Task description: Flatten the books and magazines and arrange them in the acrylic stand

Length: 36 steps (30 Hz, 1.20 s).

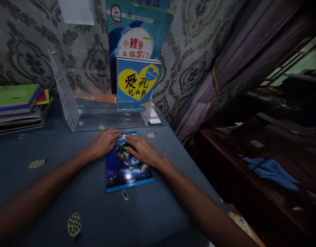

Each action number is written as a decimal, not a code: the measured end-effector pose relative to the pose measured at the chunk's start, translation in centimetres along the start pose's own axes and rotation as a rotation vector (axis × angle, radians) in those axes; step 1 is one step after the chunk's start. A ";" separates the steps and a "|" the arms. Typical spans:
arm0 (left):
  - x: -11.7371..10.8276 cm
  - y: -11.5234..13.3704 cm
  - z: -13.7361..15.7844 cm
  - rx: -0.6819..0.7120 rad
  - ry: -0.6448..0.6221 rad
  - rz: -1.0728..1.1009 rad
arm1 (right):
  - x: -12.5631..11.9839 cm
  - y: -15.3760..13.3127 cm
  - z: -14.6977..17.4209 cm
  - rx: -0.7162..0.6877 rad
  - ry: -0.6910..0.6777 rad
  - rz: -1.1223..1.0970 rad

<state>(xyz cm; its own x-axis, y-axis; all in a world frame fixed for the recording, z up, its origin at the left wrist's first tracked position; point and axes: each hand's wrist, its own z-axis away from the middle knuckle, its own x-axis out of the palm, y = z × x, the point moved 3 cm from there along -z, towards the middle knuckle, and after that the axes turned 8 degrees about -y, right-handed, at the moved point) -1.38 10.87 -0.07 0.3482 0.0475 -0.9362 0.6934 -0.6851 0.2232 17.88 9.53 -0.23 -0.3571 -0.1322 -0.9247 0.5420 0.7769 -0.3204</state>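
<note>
A blue book (129,173) with a glossy picture cover lies flat on the cloth-covered table, slightly turned. At its upper left edge rests my left hand (104,142), fingers stretched out and their tips on the cover. My right hand (142,150) lies over the upper right part of the book, fingers apart and pointing left. Neither hand lifts the book. The fingers hide part of the title and the picture.
Behind the hands stands a clear acrylic rack (70,113). It holds a blue book with a yellow heart (137,84) and, further back, a taller teal book (139,20). A stack of books (16,103) lies at left. The table's right edge borders dark red furniture (212,144).
</note>
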 end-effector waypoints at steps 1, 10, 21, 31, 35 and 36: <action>-0.1 0.2 -0.1 -0.011 -0.012 -0.025 | -0.2 0.8 0.2 0.032 0.012 -0.007; 0.9 1.9 -2.1 0.072 -0.084 -0.094 | -0.8 4.7 0.9 0.130 0.151 -0.219; 1.9 2.3 -2.6 0.069 -0.091 -0.090 | -0.8 5.5 0.8 0.165 0.132 -0.363; 1.8 3.4 -2.2 0.061 -0.198 -0.101 | -0.9 5.4 1.1 0.200 0.178 -0.351; 1.9 3.9 -2.4 0.028 -0.200 -0.129 | -0.7 5.5 1.1 0.183 0.178 -0.358; 2.0 4.0 -2.4 0.024 -0.191 -0.132 | -0.6 5.5 1.2 0.176 0.180 -0.360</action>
<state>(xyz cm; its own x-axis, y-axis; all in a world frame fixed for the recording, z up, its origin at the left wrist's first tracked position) 3.62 9.95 -0.38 0.1280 0.0012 -0.9918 0.7090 -0.6993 0.0906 21.98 13.14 -1.67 -0.6656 -0.2542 -0.7017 0.4742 0.5820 -0.6606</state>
